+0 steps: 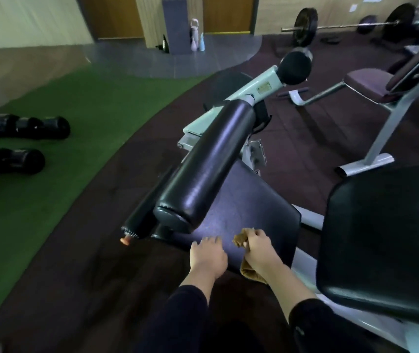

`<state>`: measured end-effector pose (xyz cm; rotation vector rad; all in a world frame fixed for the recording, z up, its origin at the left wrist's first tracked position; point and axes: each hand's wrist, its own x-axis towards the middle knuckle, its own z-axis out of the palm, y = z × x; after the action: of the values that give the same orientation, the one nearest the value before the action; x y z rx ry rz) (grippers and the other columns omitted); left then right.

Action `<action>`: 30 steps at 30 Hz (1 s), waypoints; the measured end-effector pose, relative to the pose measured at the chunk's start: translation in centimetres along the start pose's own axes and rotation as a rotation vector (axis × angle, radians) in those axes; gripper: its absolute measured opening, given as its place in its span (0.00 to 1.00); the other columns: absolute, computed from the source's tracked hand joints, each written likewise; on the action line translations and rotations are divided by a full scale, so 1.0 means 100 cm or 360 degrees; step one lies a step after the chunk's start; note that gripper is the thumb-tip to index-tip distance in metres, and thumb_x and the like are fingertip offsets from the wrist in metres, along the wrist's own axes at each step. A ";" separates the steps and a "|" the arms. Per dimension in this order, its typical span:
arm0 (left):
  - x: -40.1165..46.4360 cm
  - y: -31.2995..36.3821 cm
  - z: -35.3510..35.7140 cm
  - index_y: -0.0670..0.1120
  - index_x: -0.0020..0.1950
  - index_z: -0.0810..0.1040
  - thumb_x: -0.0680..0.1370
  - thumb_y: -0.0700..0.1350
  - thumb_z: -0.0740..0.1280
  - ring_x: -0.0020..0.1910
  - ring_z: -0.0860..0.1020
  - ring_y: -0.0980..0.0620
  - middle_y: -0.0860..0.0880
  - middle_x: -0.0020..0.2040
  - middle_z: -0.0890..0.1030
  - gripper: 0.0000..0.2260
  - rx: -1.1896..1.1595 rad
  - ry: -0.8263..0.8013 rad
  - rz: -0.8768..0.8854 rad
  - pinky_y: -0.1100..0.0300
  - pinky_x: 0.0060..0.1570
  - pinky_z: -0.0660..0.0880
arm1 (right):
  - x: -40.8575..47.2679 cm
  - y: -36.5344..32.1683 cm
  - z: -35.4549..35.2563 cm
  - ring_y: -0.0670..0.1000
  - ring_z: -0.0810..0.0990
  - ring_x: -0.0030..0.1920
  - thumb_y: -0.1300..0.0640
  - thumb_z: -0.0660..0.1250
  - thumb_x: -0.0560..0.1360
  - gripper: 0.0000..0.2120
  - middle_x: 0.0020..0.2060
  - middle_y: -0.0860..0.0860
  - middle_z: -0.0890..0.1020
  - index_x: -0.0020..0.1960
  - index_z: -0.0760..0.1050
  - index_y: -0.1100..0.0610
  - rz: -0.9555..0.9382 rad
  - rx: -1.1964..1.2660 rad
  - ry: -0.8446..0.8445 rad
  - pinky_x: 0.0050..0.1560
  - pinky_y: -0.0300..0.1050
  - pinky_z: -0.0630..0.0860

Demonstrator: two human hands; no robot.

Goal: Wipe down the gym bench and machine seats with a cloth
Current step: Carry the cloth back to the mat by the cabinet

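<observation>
Right hand (258, 250) curled tight around brown cloth (241, 240) on dark seat pad (249, 200). Left hand (208, 256) flat on pad's near edge, fingers relaxed. Black roller pad (203, 164) lying across above. Black backrest (386, 240) at right.

Barbell (340, 26) on dark floor, bottles (197, 36) by a pillar, black bags (25, 128) on green turf (50, 103)

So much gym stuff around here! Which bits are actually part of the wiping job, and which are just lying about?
Part of the job:
brown cloth, gripped by the right hand
machine seat, with the left hand resting on its edge
black back pad
roller pad

Just lying about:
barbell
bottles
black bags
</observation>
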<state>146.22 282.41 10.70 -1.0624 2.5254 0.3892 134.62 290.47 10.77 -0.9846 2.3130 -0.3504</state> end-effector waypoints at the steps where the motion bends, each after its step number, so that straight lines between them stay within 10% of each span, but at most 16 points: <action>1: -0.014 -0.005 -0.004 0.47 0.74 0.63 0.82 0.49 0.54 0.69 0.67 0.49 0.49 0.70 0.71 0.20 0.0004 -0.0039 -0.0012 0.51 0.65 0.63 | -0.012 -0.006 -0.001 0.58 0.67 0.65 0.62 0.59 0.76 0.21 0.66 0.57 0.65 0.69 0.64 0.56 -0.0016 -0.0041 -0.0037 0.65 0.49 0.67; 14: -0.137 -0.088 -0.028 0.47 0.78 0.56 0.82 0.50 0.54 0.69 0.68 0.47 0.48 0.71 0.70 0.25 -0.0279 -0.0097 -0.0458 0.49 0.65 0.66 | -0.101 -0.133 0.026 0.56 0.61 0.71 0.60 0.59 0.79 0.24 0.71 0.57 0.61 0.74 0.57 0.57 -0.0255 -0.0218 -0.0555 0.71 0.51 0.61; 30: -0.193 -0.278 -0.065 0.49 0.71 0.66 0.82 0.49 0.54 0.63 0.73 0.48 0.50 0.64 0.76 0.18 -0.0441 0.0211 -0.0834 0.51 0.58 0.69 | -0.105 -0.331 0.112 0.54 0.65 0.67 0.59 0.56 0.80 0.19 0.69 0.54 0.63 0.71 0.62 0.53 -0.0657 -0.0196 -0.0469 0.66 0.50 0.68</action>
<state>177.51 273.14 21.94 -1.8461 2.2173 0.5353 166.00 275.08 21.24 -1.4733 1.8775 -0.2087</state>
